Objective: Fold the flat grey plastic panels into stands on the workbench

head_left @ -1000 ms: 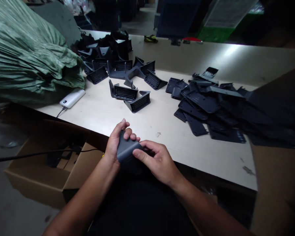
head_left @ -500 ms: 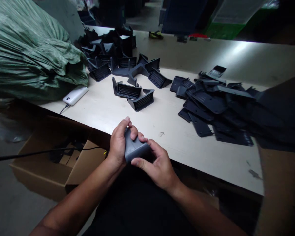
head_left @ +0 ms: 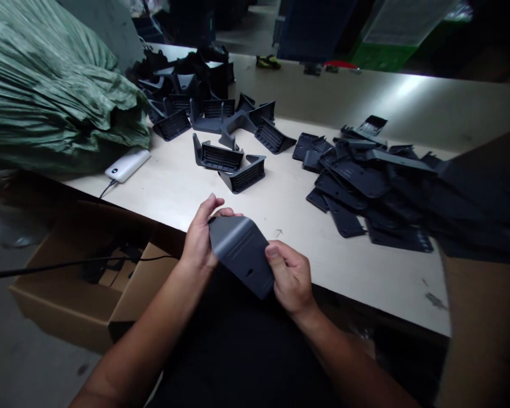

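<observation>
Between my two hands is a dark grey bent plastic bracket, its smooth face with a small keyhole slot turned up toward me. My left hand grips its left end, with the fingers curled behind it and partly hidden. On the right edge, my right hand pinches it, thumb on top and fingers underneath. The bracket is held above the near edge of the table. Beyond it, two similar ribbed brackets, a left one and a right one, lie on the tabletop.
Flat dark plastic plates lie heaped at the right. More brackets are piled at the back left. A green sack and a white power bank with a cable sit at the left. An open cardboard box stands below.
The bracket has been turned over in my hands, so its broad slotted face now shows. My right hand has shifted right to its edge, while my left stays at the left end.
</observation>
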The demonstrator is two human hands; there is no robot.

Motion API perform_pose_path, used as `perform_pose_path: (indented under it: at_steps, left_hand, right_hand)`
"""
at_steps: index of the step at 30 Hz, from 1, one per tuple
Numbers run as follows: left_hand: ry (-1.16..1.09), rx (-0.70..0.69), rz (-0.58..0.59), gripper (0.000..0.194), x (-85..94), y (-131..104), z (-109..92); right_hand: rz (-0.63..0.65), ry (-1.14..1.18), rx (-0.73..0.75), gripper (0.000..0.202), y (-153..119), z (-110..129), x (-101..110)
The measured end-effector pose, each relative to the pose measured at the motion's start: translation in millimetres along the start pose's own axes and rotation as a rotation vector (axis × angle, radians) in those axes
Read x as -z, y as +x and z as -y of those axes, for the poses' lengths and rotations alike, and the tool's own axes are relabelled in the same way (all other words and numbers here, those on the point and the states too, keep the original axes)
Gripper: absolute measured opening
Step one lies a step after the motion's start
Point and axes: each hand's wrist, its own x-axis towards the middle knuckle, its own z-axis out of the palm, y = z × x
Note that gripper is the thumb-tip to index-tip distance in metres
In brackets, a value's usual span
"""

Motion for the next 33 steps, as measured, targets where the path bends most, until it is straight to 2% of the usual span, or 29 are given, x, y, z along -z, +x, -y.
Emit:
perform_pose_path:
  at_steps: [3,5,7,9,12,15,17,20,22,25,28,31,33]
  left_hand:
    - [0.287,-0.35,0.096,0.015,10.8,2,5]
    - [0.434,-0.452,0.201,0.017,14.2,0,4]
    - [0.492,-0.451,0.261,0.033,14.2,-3,1]
    - [0.482,-0.433,0.261,0.042,13.5,-5,-1]
    - [0.498,-0.467,0.273,0.044,16.8,-4,0]
    - [0.538,-0.518,0.235,0.036,25.9,2,2]
    - [0.545,-0.444,0.22,0.031,32.5,7,2]
    - [0.545,-0.212,0.346,0.045,38.2,12,-1]
    - [0.54,-0.119,0.437,0.052,38.1,13,-4]
    - [0.571,-0.019,0.479,0.05,34.2,13,-7]
    - [0.551,0.029,0.434,0.047,32.7,15,-5]
    - [0.428,-0.072,0.319,0.041,36.8,22,-1]
    - [0.339,-0.159,0.239,0.036,39.9,26,1]
  right_hand:
    - [-0.017,-0.002,-0.027,0.045,9,9,7]
    - [-0.019,0.009,-0.034,0.049,13,18,11]
    - [-0.04,0.03,-0.028,0.053,15,26,12]
    - [-0.06,0.073,-0.029,0.055,15,31,11]
    - [-0.068,0.134,-0.053,0.056,20,34,9]
    - [0.008,0.108,-0.124,0.059,34,36,15]
    - [0.116,0.071,-0.198,0.058,44,40,23]
    - [0.264,0.002,-0.277,0.057,57,45,32]
    - [0.324,-0.043,-0.288,0.057,64,47,34]
    - [0.354,-0.074,-0.264,0.058,73,45,31]
    - [0.21,-0.155,-0.101,0.052,83,41,32]
    - [-0.059,-0.288,0.118,0.038,90,37,41]
    - [-0.161,-0.249,0.118,0.036,91,37,48]
